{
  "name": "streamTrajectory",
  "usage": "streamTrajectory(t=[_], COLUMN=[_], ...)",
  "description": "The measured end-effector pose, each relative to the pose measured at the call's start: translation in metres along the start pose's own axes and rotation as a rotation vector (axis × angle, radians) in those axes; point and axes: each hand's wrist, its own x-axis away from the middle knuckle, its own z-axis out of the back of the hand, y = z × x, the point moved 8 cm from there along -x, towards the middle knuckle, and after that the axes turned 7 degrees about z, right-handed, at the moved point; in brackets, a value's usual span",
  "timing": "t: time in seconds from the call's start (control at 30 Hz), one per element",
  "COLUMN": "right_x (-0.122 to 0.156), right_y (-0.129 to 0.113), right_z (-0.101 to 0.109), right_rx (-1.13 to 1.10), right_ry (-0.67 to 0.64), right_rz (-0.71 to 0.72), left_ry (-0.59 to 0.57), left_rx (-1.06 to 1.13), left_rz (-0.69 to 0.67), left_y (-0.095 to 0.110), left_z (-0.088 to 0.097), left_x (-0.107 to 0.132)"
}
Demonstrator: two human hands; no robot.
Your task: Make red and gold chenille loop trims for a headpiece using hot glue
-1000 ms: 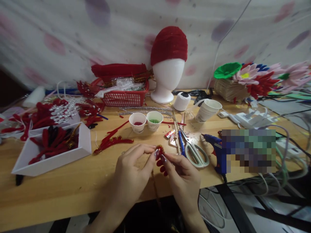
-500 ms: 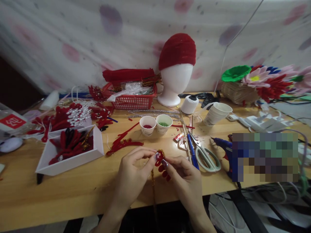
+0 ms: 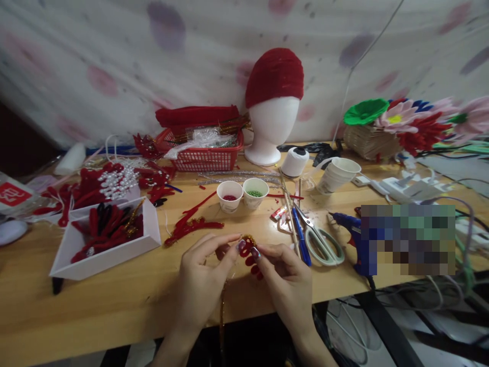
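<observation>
Above the table's near part, my left hand (image 3: 202, 275) and my right hand (image 3: 289, 280) pinch a small red fuzzy ornament (image 3: 249, 261) between thumbs and fingertips. It has rounded red loops trailing down to the right, and a glittery gold trim (image 3: 248, 238) along its top. From beneath my left fingers a gold tinsel strand (image 3: 222, 316) dangles past the table's front edge. My fingertips partly cover the ornament. Just beyond lies a red branching piece (image 3: 191, 226) edged with gold. Two paper cups stand behind, one with red beads (image 3: 229, 198), one with green beads (image 3: 253, 193).
White-and-green scissors (image 3: 324, 247), a blue pen (image 3: 301, 237) and a blue glue gun (image 3: 347, 221) lie to the right. At left is a white box (image 3: 110, 260) of red and black pieces. A red basket (image 3: 206, 159) and a foam head (image 3: 273, 125) stand behind.
My fingers stay pinched on the ornament, its gold top edge now showing more openly. The hanging gold strand has swung left. The whole view has shifted slightly.
</observation>
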Motion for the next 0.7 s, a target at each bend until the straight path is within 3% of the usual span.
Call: streamTrajectory(t=[0.2,0.5,0.7], right_x=[0.002,0.005,0.006], right_y=[-0.002,0.004,0.003], right_z=[0.001,0.003,0.005], right_rx=[0.002,0.039,0.02], right_ry=[0.003,0.07,0.079], right_rz=[0.026,-0.026,-0.033], left_ry=[-0.034,0.057,0.043], left_rx=[-0.001,0.006,0.039], left_rz=[0.0,-0.038,-0.014], left_y=[0.0,0.007,0.005], left_z=[-0.007,-0.015,-0.022], left_x=[-0.001,0.005,0.008])
